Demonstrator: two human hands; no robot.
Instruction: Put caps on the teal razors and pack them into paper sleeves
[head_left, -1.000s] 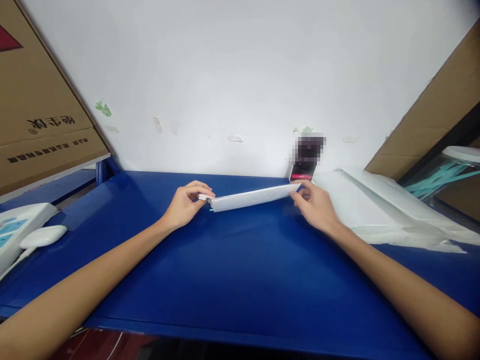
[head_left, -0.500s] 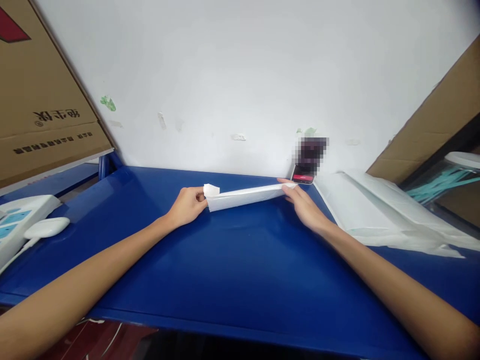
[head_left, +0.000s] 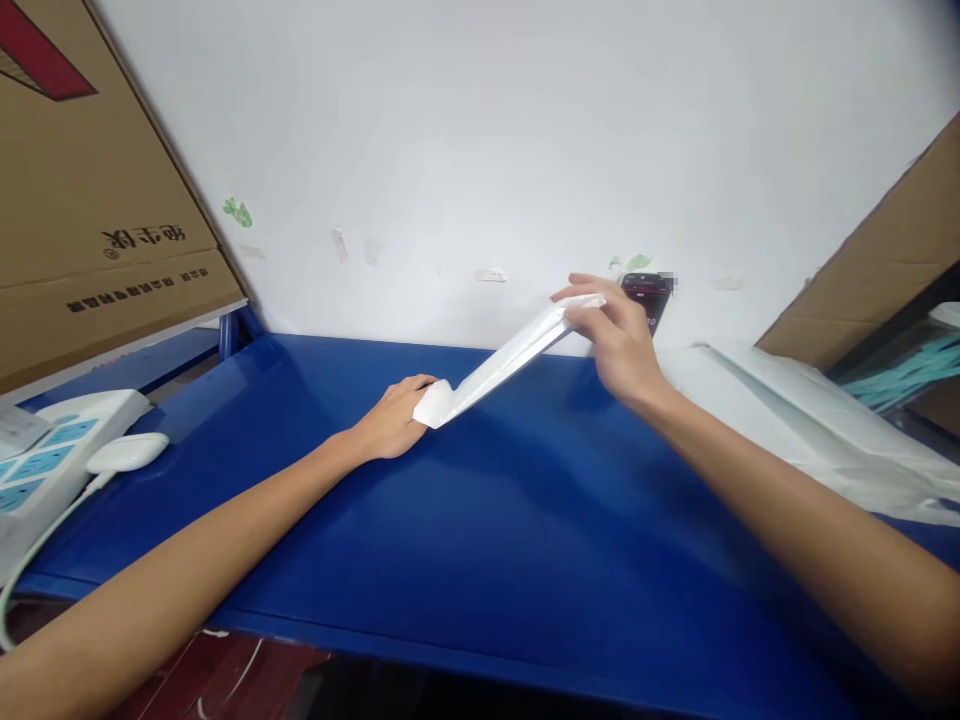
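Observation:
A long, narrow folded white sheet (head_left: 517, 355) slants up from left to right over the blue table, its surface slightly shiny. My left hand (head_left: 391, 418) is closed on its lower left end, where a short white flap (head_left: 433, 404) sticks up. With thumb and fingers, my right hand (head_left: 621, 345) pinches the raised upper right end. A phone (head_left: 646, 294) leans on the wall right behind my right hand, partly covered by it.
The blue table (head_left: 465, 560) meets a white wall (head_left: 450, 150). At left are a power strip (head_left: 90, 415), a white charger (head_left: 127, 452) with its cable, and a cardboard box (head_left: 90, 200). White sheets (head_left: 780, 420) lie at right, near a clear container with turquoise strips (head_left: 904, 370) and more cardboard (head_left: 862, 240).
My right hand has raised the sheet's right end, so the sheet now tilts steeply. My left hand has turned its back upward at the lower end. The view has shifted slightly.

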